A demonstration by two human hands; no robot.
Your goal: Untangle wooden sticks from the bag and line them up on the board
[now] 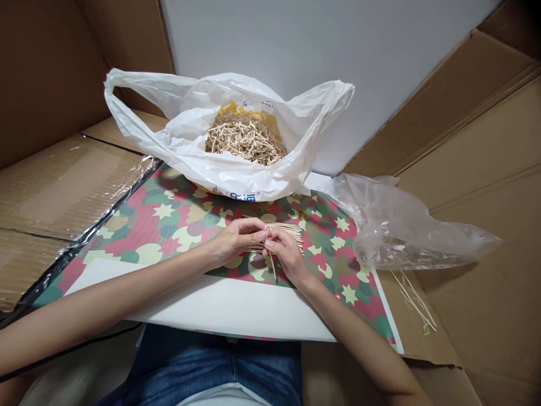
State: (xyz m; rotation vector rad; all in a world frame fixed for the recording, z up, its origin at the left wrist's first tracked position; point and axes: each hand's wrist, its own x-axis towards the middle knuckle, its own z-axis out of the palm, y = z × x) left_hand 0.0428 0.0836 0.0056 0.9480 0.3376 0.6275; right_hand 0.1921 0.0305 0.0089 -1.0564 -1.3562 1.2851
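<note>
My left hand [239, 239] and my right hand [289, 256] meet over the patterned sheet, fingertips pinched together. Between them is a thin beige strand [274, 267], bent into a narrow loop at the top, with a tail hanging below the fingers. The fingers hide part of the loop, so I cannot tell whether it is knotted. Behind and under the hands lies a row of similar thin beige strands [289, 229], side by side on the sheet.
A white plastic bag [177, 135] stands open behind my hands, holding many small beige pieces [249, 138]. A clear plastic bag [406, 220] lies to the right, near a few loose strands [416, 301] on cardboard. Cardboard walls [477, 152] flank the camouflage-patterned sheet [169, 237].
</note>
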